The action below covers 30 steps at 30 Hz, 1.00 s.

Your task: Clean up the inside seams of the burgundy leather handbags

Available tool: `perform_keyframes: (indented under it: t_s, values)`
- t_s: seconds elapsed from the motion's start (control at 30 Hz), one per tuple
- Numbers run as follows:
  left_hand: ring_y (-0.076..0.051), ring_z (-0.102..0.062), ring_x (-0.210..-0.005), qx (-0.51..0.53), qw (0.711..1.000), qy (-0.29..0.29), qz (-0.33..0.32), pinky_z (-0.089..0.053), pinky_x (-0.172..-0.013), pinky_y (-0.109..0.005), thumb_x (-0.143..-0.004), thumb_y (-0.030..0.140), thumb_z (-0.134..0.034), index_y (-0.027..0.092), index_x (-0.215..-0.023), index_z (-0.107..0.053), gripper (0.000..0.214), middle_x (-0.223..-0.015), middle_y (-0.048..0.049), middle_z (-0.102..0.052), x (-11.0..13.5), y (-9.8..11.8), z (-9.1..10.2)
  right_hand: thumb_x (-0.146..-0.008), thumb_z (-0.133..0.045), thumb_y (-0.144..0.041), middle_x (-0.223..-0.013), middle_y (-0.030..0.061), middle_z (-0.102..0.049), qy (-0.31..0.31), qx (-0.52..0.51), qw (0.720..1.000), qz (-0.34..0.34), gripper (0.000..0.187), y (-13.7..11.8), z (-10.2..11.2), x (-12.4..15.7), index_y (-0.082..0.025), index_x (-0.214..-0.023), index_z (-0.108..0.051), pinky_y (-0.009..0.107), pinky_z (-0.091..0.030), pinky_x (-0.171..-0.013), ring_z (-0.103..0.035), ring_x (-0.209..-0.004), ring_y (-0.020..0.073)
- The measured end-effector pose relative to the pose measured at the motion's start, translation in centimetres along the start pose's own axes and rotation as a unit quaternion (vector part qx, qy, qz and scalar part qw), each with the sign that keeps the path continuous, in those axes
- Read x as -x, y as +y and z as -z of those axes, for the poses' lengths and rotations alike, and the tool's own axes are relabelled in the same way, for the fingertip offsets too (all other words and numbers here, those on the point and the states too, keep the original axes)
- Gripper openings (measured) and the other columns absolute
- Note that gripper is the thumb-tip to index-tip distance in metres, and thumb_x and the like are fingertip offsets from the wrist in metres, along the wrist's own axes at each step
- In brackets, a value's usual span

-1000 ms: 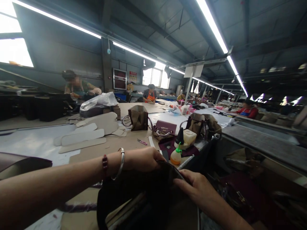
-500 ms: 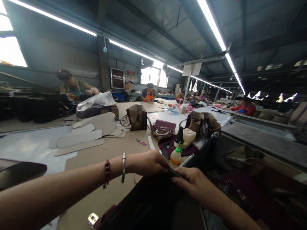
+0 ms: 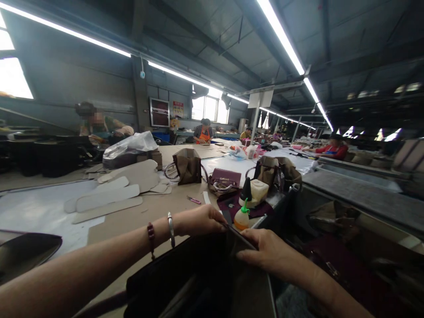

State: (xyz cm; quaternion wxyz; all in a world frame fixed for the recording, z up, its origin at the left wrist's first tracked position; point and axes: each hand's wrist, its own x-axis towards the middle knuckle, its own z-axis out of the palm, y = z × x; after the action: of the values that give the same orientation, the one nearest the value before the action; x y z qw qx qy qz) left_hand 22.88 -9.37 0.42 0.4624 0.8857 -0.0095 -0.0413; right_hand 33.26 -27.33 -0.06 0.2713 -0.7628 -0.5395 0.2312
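Observation:
A dark handbag fills the bottom middle of the view, its mouth turned up toward me. My left hand, with a silver bangle and a dark red bead bracelet on its wrist, pinches the bag's far top edge. Close by on the right, my right hand grips the same rim, thumb on the inside and fingers outside. Both hands are closed on the edge, with a short gap between them. Just beyond them stands a squeeze bottle with a green nozzle and orange liquid.
Flat pale panels lie at left. Behind are a brown bag, a purple bag, a pink-handled cutter and a white container. A bin of bags sits at right. Several people work farther off.
The bag has turned so its opening shows more, and a metal clasp at lower left has gone from sight. My left hand has shifted slightly left along the rim, widening the gap.

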Motion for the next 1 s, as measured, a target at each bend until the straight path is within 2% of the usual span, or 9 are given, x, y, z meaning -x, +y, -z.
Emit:
perform_keyframes:
  t_s: [0.13,0.23,0.4,0.53,0.63,0.73,0.87,0.93,1.0]
  values:
    - [-0.009,-0.041,-0.055,-0.019,0.999,0.026,0.005,-0.035,-0.055,-0.018,-0.07,0.029,-0.05,0.012,-0.081,-0.065,0.025,-0.062,0.0017,-0.055,0.2,0.2,-0.1,-0.07,-0.05,-0.025,-0.057,-0.0026,-0.051,0.026,0.041,0.998,-0.035,0.016,0.3,0.0,1.0,-0.012,-0.066,-0.059,0.019,-0.032,-0.048,-0.046,-0.055,0.0106]
    - [-0.009,-0.04,-0.052,-0.034,0.999,0.024,0.01,-0.033,-0.052,-0.018,-0.07,0.028,-0.049,0.011,-0.078,-0.065,0.025,-0.059,0.0017,-0.054,0.1,0.2,-0.1,-0.073,-0.048,-0.028,-0.056,-0.0034,-0.049,0.02,0.01,1.0,-0.017,0.021,1.0,0.0,1.2,-0.012,-0.067,-0.059,0.019,-0.031,-0.049,-0.043,-0.054,0.0097]
    - [-0.011,-0.047,-0.064,-0.047,0.999,0.016,-0.019,-0.036,-0.06,-0.018,-0.069,0.02,-0.046,0.019,-0.097,-0.062,0.033,-0.077,0.0015,-0.061,-0.3,0.5,-0.4,-0.076,-0.046,-0.029,-0.06,-0.0031,-0.052,0.003,-0.023,1.0,-0.003,0.022,1.5,0.1,1.4,-0.013,-0.074,-0.06,0.019,-0.033,-0.051,-0.045,-0.055,0.01]
    - [-0.011,-0.046,-0.061,-0.086,0.996,0.025,-0.019,-0.036,-0.058,-0.018,-0.069,0.02,-0.042,0.02,-0.098,-0.062,0.035,-0.074,0.0023,-0.061,-0.3,1.0,-0.6,-0.071,-0.054,-0.03,-0.068,-0.0008,-0.058,0.069,0.047,0.996,-0.024,0.017,1.0,0.0,1.6,-0.015,-0.076,-0.059,0.021,-0.036,-0.057,-0.052,-0.063,0.0134]
    - [-0.01,-0.043,-0.055,-0.092,0.995,0.043,-0.004,-0.034,-0.051,-0.018,-0.067,0.021,-0.042,0.019,-0.093,-0.064,0.034,-0.068,0.0024,-0.059,-0.5,1.2,-0.8,-0.064,-0.061,-0.031,-0.073,-0.0001,-0.061,0.092,0.05,0.993,-0.055,0.023,0.5,0.0,2.0,-0.017,-0.082,-0.058,0.022,-0.038,-0.057,-0.055,-0.066,0.0153]
    - [-0.01,-0.041,-0.052,-0.06,0.996,0.067,0.025,-0.031,-0.046,-0.018,-0.064,0.019,-0.042,0.017,-0.09,-0.065,0.034,-0.065,0.0019,-0.056,-1.1,1.2,-0.7,-0.06,-0.065,-0.03,-0.083,0.0009,-0.063,0.076,0.01,0.994,-0.076,0.034,0.2,0.1,2.7,-0.018,-0.09,-0.055,0.022,-0.041,-0.06,-0.057,-0.074,0.0172]
    - [-0.009,-0.039,-0.051,-0.028,0.997,0.062,0.039,-0.03,-0.045,-0.018,-0.062,0.018,-0.044,0.014,-0.085,-0.065,0.032,-0.062,0.0014,-0.054,-1.5,1.2,-0.4,-0.065,-0.056,-0.02,-0.093,0.0026,-0.062,0.067,-0.022,0.997,-0.045,0.03,0.5,0.7,3.3,-0.017,-0.095,-0.055,0.026,-0.042,-0.074,-0.056,-0.086,0.0184]
    - [-0.009,-0.037,-0.049,-0.023,0.998,0.042,0.037,-0.027,-0.043,-0.018,-0.062,0.02,-0.045,0.014,-0.083,-0.065,0.03,-0.058,0.0017,-0.052,-1.4,1.1,-0.3,-0.07,-0.05,-0.022,-0.096,0.0032,-0.061,0.017,-0.057,0.998,-0.021,0.031,1.2,1.4,3.3,-0.016,-0.1,-0.054,0.028,-0.042,-0.078,-0.055,-0.09,0.0185]
    - [-0.008,-0.035,-0.047,0.003,0.999,0.018,0.036,-0.026,-0.043,-0.018,-0.062,0.02,-0.045,0.014,-0.081,-0.065,0.029,-0.055,0.0024,-0.049,-1.3,1.1,-0.3,-0.074,-0.046,-0.026,-0.097,0.0028,-0.061,-0.054,-0.071,0.996,-0.027,0.034,2.1,2.2,2.7,-0.014,-0.104,-0.052,0.028,-0.042,-0.078,-0.055,-0.092,0.0182]
